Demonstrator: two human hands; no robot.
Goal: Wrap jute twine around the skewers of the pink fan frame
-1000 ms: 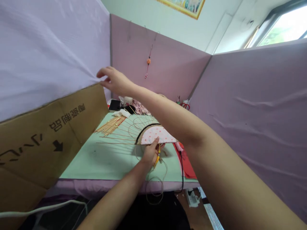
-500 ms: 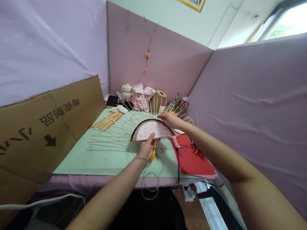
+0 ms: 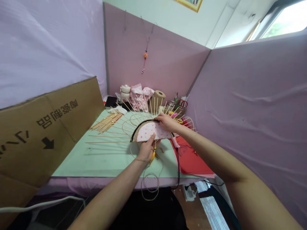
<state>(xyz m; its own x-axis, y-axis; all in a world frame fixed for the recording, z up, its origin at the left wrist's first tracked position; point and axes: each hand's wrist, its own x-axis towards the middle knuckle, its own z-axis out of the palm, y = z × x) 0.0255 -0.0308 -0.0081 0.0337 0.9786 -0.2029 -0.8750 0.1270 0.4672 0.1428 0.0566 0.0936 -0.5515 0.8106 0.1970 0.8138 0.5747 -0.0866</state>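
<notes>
A half-round fan carries pink dotted cloth, a woven brown band and a black curved edge. Thin wooden sticks spread outward from that edge. Along the straight lower side, my left hand grips the fan, thumb on the cloth. My right hand is closed at the top of the curved edge, among the stick bases; what its fingertips pinch is too small to make out. A yellow tassel hangs beside my left hand. Loose twine loops over the table's front edge.
Loose sticks lie at the left of the green tabletop. A pink glue gun with a black cord rests by red sheets. Behind stand a jar, a twine roll and red scissors. Cardboard leans left.
My right hand has shifted slightly left and down onto the curved edge, now covering part of the cloth. My left hand keeps its hold. The whole view has tilted slightly.
</notes>
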